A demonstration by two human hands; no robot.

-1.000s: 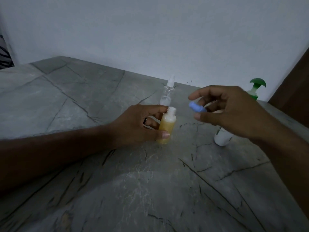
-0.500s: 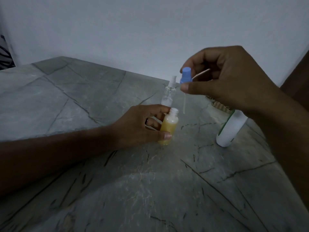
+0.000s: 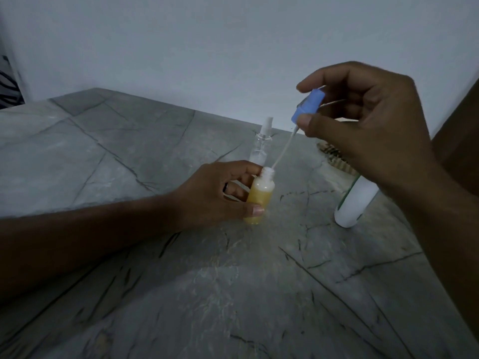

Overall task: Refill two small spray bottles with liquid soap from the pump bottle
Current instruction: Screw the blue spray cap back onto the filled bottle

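A small spray bottle (image 3: 259, 196) filled with yellow soap stands open-necked on the grey stone counter (image 3: 129, 156). My left hand (image 3: 215, 195) grips it between fingers and thumb. My right hand (image 3: 368, 130) pinches its blue spray cap (image 3: 308, 106) above and to the right, tilted. The cap's thin white dip tube (image 3: 283, 149) slants down, its tip at the bottle's mouth. Behind stands a second, clear spray bottle (image 3: 260, 146) with its white nozzle on. The white pump bottle (image 3: 355, 203) stands to the right, its top hidden by my right hand.
A pale wall runs along the back of the counter. A brown ridged object (image 3: 334, 156) lies behind the pump bottle, partly hidden by my right hand. A dark brown surface (image 3: 456, 130) rises at the far right edge.
My right hand has lifted the blue cap, then tilted it and brought the dip tube's tip down to the yellow bottle's mouth. My left hand has kept its grip on that bottle.
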